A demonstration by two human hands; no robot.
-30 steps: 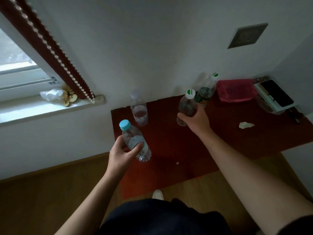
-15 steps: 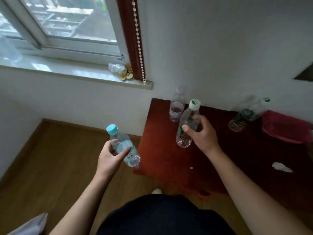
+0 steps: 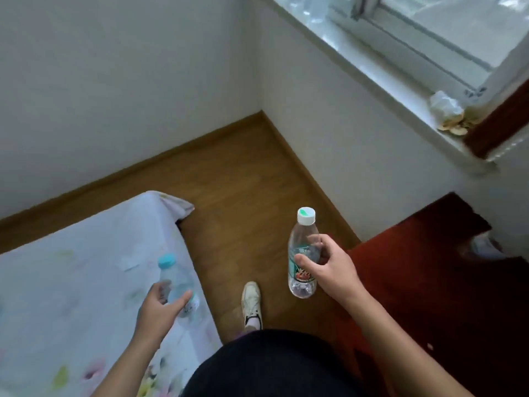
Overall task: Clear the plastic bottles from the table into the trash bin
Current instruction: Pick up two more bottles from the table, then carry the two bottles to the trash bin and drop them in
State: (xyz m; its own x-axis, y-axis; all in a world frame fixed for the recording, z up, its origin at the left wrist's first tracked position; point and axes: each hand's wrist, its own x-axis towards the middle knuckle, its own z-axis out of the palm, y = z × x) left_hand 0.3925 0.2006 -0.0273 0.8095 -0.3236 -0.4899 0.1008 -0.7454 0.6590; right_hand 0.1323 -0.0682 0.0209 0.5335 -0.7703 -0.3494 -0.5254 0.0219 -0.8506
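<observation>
A white-capped bottle point(image 3: 303, 255) is held in the right hand point(image 3: 333, 270), a blue-capped bottle point(image 3: 178, 285) in the left hand point(image 3: 160, 308) — both left of the table point(image 3: 429, 282). No bin is seen, so a loosely held bottle could be dropped.

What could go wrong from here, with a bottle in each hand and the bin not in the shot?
1. The left hand holds the blue-capped bottle with loose-looking fingers, so it might slip onto the bed.
2. The right hand grips the white-capped bottle at mid-body only; a quick swing could knock it against the table edge.
3. No trash bin is visible, so turning while carrying both risks a stumble in the narrow floor gap by the shoe.
</observation>
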